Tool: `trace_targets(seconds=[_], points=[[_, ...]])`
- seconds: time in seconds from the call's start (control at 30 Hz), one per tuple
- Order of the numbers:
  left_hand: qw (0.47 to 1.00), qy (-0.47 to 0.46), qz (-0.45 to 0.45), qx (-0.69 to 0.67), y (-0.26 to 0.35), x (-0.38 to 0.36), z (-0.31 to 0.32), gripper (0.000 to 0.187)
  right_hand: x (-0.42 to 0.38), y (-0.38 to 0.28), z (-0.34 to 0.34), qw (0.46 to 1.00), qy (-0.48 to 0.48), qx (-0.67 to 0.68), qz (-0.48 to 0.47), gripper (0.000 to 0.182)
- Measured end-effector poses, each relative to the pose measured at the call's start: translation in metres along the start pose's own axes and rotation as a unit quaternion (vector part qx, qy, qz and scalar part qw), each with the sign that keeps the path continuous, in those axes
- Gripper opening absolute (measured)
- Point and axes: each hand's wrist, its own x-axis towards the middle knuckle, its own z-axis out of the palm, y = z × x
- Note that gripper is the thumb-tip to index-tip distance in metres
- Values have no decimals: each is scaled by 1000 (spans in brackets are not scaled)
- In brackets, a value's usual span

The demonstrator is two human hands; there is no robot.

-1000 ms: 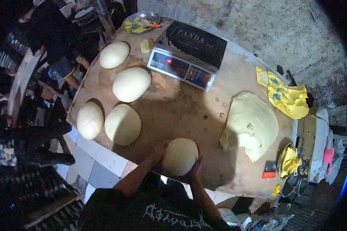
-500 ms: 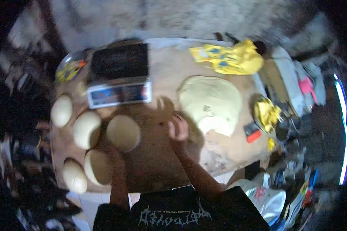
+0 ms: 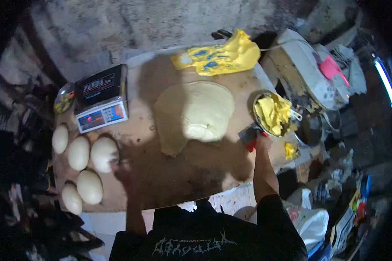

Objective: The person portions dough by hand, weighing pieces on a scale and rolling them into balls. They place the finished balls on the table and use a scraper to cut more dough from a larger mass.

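My right hand (image 3: pixel 263 142) is closed on the red handle of a dough scraper (image 3: pixel 249 135), just below the bowl of yellow butter (image 3: pixel 273 114). My left hand (image 3: pixel 123 168) is in shadow beside the nearest of several pale dough balls (image 3: pixel 104 154); its fingers are blurred and I cannot make out their pose. A large flattened sheet of dough (image 3: pixel 209 108) lies in the middle of the table, its left part shaded.
A digital scale (image 3: pixel 101 98) stands at the back left, beside a clear container (image 3: pixel 65 99). A yellow wrapper (image 3: pixel 224 56) lies at the back edge. A butter lump (image 3: pixel 291 150) rests at the right, near a white box (image 3: pixel 302 65) with a pink object (image 3: pixel 333 70).
My right hand has moved right, from beside the dough sheet to the scraper, and taken hold of it. My left hand is near the dough balls. The whole view has shifted.
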Motion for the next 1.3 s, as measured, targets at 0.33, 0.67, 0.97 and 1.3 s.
trace_targets(seconds=[0.33,0.67,0.97,1.3], points=[[947,-174,30,-270,40,51,183,61,-26,38,115,845,25,466,-261,23],[874,-480,77,-7,84,111,258,55,-213,-138,-116,897,-267,321,-148,52],[849,-501,121,-112,25,-8,80,38,-330,-251,90,653,-297,-271,-641,39],[814,-564,-138,-9,0,-106,-87,56,-263,-155,36,615,-182,-273,-717,55]])
